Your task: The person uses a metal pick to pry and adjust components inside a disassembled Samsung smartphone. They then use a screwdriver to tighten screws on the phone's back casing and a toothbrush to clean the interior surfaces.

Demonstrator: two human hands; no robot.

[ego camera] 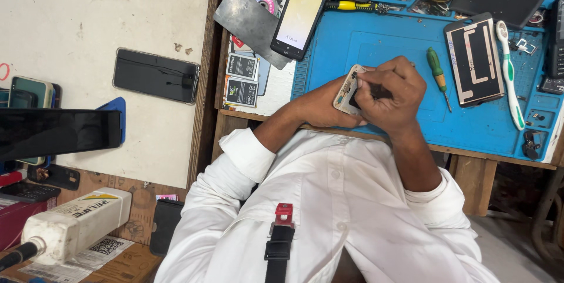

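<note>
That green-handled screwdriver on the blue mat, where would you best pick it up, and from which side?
Probably by the green handle of the screwdriver, the thick end that lies farther up the blue mat, its thin metal tip pointing toward the person. Come from above: it lies flat with bare mat on both sides, just beside the right hand.

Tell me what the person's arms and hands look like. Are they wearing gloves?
No gloves: both hands are bare. The left hand and right hand come out of long white shirt sleeves, rolled back into thick cuffs, so the forearms show. No watch, ring or bracelet can be seen.
</note>
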